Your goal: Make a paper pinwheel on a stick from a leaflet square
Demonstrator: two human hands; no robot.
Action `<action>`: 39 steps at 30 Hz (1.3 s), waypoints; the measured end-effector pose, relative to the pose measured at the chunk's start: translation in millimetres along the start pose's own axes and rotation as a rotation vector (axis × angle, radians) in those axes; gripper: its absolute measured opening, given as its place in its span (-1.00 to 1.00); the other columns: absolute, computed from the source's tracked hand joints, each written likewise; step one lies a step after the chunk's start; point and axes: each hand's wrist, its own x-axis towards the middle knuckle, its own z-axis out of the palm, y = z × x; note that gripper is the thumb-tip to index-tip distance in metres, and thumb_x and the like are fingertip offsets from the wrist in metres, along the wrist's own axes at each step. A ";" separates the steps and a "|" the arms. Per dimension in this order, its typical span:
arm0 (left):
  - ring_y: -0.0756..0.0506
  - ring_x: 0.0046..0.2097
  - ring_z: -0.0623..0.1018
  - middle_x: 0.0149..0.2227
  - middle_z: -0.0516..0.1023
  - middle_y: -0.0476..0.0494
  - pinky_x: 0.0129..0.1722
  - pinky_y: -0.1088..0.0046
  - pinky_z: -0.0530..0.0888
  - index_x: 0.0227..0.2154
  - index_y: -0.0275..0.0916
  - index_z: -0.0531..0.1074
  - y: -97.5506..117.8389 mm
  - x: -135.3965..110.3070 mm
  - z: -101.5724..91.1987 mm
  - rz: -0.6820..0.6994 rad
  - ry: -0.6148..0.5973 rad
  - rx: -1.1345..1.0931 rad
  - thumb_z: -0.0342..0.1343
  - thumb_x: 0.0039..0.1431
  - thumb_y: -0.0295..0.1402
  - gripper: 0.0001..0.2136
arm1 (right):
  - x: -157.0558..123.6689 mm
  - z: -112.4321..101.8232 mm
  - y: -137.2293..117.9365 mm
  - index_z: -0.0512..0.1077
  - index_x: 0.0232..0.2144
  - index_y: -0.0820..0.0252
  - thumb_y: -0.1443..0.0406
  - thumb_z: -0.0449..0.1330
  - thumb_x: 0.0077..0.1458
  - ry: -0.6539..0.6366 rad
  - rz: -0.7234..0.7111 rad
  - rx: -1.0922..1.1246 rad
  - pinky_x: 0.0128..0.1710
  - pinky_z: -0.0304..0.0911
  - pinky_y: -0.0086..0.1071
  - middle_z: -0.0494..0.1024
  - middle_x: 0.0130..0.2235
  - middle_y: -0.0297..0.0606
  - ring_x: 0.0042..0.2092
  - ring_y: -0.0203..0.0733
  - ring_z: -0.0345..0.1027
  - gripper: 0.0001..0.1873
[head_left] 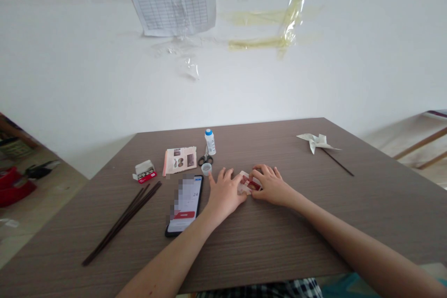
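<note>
A small piece of printed paper (245, 180), red and white, lies on the table between my hands. My left hand (225, 194) rests at its left edge, fingers spread, with the index finger and thumb touching the paper. From the right, my right hand (272, 187) bends its index finger and thumb onto the paper and covers part of it. Whether the paper is folded underneath cannot be seen. Just beyond my left fingertips is a small translucent cup or cap (206, 168). A phone (185, 205) with a lit screen lies left of my left forearm.
Scissors (206, 160) and a white bottle with a blue cap (210, 141) are behind the cup. Printed sheets (180, 160), an open small box (145, 172) and several dark sticks (122, 223) lie left. A paper pinwheel (316, 142) on a stick lies right, near the wall.
</note>
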 end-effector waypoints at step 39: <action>-0.71 0.95 -0.08 0.93 0.20 -0.34 0.75 -0.88 -0.07 0.47 0.10 0.74 -51.3 6.1 -29.4 0.065 -0.202 0.024 0.55 0.46 -0.27 -0.44 | -0.1 -36.7 53.0 0.67 0.61 -0.34 0.20 0.44 0.38 -0.216 -0.184 0.060 0.81 -0.14 0.77 0.32 0.87 -0.16 0.90 0.55 -0.01 -0.19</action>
